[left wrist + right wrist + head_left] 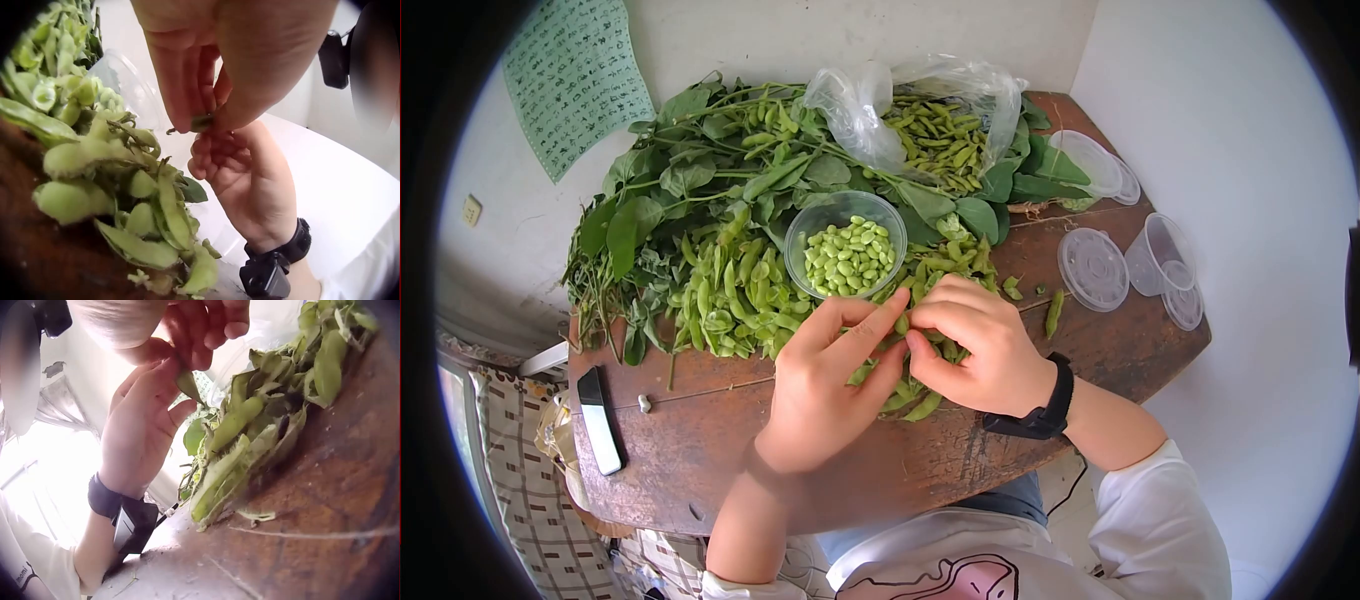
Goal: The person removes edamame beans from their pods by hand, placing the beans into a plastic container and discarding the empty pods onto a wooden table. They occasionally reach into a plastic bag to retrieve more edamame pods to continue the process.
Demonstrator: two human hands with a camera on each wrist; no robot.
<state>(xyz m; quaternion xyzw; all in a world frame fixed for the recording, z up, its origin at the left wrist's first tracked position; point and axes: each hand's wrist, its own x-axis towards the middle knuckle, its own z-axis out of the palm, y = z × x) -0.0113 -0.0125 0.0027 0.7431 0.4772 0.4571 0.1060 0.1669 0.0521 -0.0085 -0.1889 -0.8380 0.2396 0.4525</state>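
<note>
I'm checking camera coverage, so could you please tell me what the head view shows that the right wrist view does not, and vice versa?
Only the head view shows the phone, the shelled beans and the round lid.

Only the right wrist view shows the black strap on the left wrist and the lettering on the shirt.

Both show the left hand, the right hand, the pod between them and the wooden table.

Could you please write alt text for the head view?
A person's left hand and right hand pinch a green pod over a wooden table. Just beyond, a clear bowl of shelled beans sits amid heaped pods and leafy stalks.
</note>
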